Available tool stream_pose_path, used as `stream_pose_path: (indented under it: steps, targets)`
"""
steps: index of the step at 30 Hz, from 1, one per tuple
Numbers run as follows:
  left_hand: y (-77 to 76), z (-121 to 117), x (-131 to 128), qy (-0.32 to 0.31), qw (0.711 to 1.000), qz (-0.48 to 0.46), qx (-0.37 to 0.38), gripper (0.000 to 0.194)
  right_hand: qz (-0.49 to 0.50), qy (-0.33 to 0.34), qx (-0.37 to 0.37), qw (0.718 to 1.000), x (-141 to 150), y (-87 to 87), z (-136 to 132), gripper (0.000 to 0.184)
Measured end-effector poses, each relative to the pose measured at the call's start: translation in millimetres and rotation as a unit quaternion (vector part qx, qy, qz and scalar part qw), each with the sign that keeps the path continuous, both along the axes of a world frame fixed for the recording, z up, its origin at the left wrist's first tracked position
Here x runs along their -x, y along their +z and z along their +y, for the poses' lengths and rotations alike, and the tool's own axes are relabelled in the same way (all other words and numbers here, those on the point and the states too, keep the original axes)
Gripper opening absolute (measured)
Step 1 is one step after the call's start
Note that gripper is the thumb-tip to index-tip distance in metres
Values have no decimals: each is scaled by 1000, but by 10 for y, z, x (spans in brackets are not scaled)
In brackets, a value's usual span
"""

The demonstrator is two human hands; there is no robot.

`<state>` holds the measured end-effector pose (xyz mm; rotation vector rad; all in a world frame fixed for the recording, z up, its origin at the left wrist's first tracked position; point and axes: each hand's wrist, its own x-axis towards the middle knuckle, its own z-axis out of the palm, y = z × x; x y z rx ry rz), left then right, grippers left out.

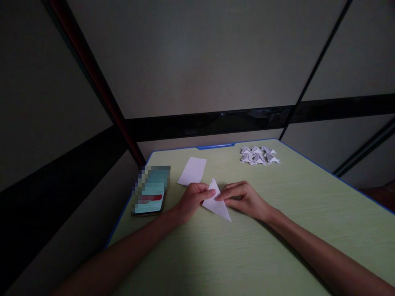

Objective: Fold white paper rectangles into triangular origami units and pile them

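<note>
A piece of folded white paper (217, 207) is held between my two hands, just above the table, with one sharp corner pointing toward me and a narrow tip pointing away. My left hand (193, 201) pinches its left side, thumb on top. From the right, my right hand (245, 199) grips the paper's edge, its fingertips pressed on the upper face. Beyond my left hand lies a flat white sheet of paper (193, 170). Part of the folded paper's underside is hidden by my fingers.
The pale green table (290, 230) has a blue edge. At the left lies a phone (151, 191) with a lit, partly pixelated screen. Several small folded paper figures (259, 156) sit in two rows at the back right. Behind the table stand grey panels (203, 61) with a black band.
</note>
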<state>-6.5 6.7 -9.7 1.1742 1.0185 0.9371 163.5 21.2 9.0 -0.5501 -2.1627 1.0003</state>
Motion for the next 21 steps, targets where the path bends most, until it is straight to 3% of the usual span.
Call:
stream_pose_path:
  steps: [10,16,21]
  targets:
    - [141,-72,-126,29,999,-4,-44,24,83,-37,188,978,103,-50,29,24]
    - [110,-68,-139,49,998,-25,-34,16,96,-111,194,970,167,-56,21,26]
    - [89,-66,-148,66,996,-13,-54,11,100,-111,213,966,176,-60,6,27]
